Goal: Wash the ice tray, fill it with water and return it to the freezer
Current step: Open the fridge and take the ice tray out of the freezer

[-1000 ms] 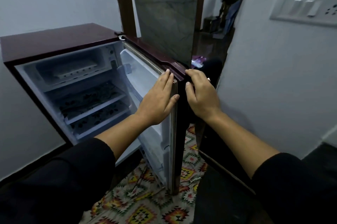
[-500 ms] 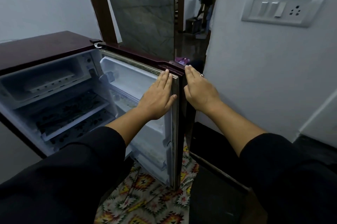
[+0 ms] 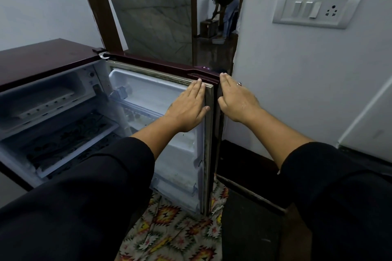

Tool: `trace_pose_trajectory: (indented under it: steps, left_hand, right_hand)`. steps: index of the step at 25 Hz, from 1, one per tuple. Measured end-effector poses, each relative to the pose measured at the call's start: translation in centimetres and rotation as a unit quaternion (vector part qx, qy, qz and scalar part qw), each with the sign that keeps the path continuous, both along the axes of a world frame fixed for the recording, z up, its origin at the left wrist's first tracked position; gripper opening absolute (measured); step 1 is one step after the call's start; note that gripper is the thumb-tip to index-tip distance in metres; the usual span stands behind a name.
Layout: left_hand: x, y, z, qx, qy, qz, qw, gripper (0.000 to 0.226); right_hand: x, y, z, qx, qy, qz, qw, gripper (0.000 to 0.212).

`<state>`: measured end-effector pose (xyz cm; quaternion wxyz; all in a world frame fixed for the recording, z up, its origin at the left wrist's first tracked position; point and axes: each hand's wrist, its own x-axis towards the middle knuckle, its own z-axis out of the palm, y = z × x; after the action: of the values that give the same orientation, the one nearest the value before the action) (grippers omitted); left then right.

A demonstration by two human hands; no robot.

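Flat hands (image 3: pixel 186 107) (image 3: pixel 237 101) flank the glossy maroon door (image 3: pixel 161 66).

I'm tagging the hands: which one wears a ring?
The right hand, on the outer face of the fridge door, has a ring on one finger; the left hand, flat against the door's inner side, shows none.

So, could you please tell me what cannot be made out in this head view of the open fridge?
1. Freezer, head view: dim and blurred; a pale tray-like shape lies inside, contents unreadable.
2. Lower shelves: partly hidden by the left sleeve.
3. Fridge, left side: cut off by the frame edge.
4. Door, outer face: turned away; how the right hand touches it is unseen.
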<state>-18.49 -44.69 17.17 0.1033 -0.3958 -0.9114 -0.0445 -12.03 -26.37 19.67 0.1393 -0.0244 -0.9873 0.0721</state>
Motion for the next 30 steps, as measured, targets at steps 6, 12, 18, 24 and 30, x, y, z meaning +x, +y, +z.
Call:
trace_pose_trajectory:
  steps: [6, 12, 18, 24, 30]
  left_hand:
    - [-0.7, -4.7, -0.4, 0.040, 0.001, -0.019, 0.999, 0.073]
    - [-2.9, -15.5, -3.7, 0.045, -0.020, 0.049, 0.998, 0.075]
    - [-4.2, -28.8, -7.8, 0.060, -0.036, 0.156, 0.985, 0.074]
    - [-4.4, -39.6, -9.8, 0.061, -0.065, 0.274, 0.958, 0.074]
    - [-8.8, -45.7, -11.2, 0.069, -0.062, 0.356, 0.930, 0.075]
  right_hand:
    - [0.2, -3.9, -0.6, 0.034, 0.064, 0.005, 0.997, 0.074]
    - [-2.8, -13.9, -3.6, 0.055, 0.043, 0.084, 0.994, 0.080]
    - [-7.9, -25.2, -7.1, 0.062, -0.011, 0.166, 0.984, 0.075]
    - [-14.2, -34.5, -10.0, 0.082, -0.041, 0.256, 0.962, 0.070]
    - [-23.4, -40.3, -11.6, 0.083, -0.046, 0.329, 0.940, 0.068]
